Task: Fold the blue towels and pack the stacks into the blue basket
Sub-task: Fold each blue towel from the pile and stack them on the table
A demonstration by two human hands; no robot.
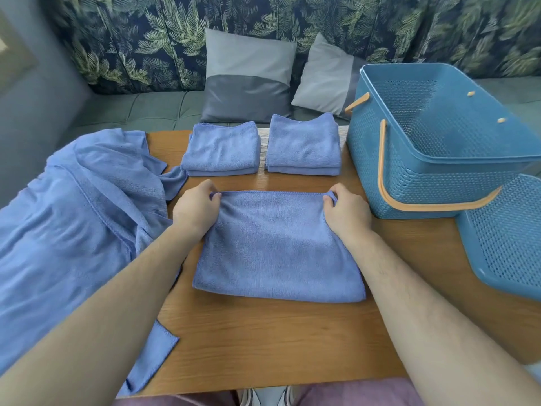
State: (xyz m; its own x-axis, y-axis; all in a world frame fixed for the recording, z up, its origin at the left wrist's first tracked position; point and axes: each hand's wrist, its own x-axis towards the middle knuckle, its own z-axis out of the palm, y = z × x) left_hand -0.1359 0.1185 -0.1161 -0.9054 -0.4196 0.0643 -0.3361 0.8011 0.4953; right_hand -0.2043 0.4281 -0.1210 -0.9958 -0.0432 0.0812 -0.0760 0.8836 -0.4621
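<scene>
Towel in work (278, 247): centre of the table (263, 341), already doubled over. It lies flat, with the fold along the near edge and the loose edge on the far side.

Left hand (196, 209): on the far-left corner of that towel, fingers curled in, pinching the corner. Knuckles up, wrist resting over the towel's left edge.
Right hand (348, 212): mirror of that on the far-right corner, with the fingers curled and the corner bunched in the pinch. The far edge runs fairly straight between the two hands. Can't tell whether the corners are lifted or pressed to the table.

Folded stacks: two at the far edge of the table, side by side with a small gap. Left stack (221, 149) and right stack (304, 145) are both just beyond the hands and not touching them.

Unfolded pile (82, 218): loose blue towels heaped on the left side, spilling over the table's left and near edges, with the left forearm lying across them.

Blue basket (433, 148): right, far side, upright on the table with no towels visible inside. Perforated walls; orange handles (409, 205) folded down outside the rim. It stands just right of the right stack.

Second blue perforated piece (506, 235): right, near side, touching or just beside the basket. Basket or lid, can't tell.

Beyond the table: sofa (146, 109) with leaf-print backrest and two grey cushions (248, 74).
</scene>
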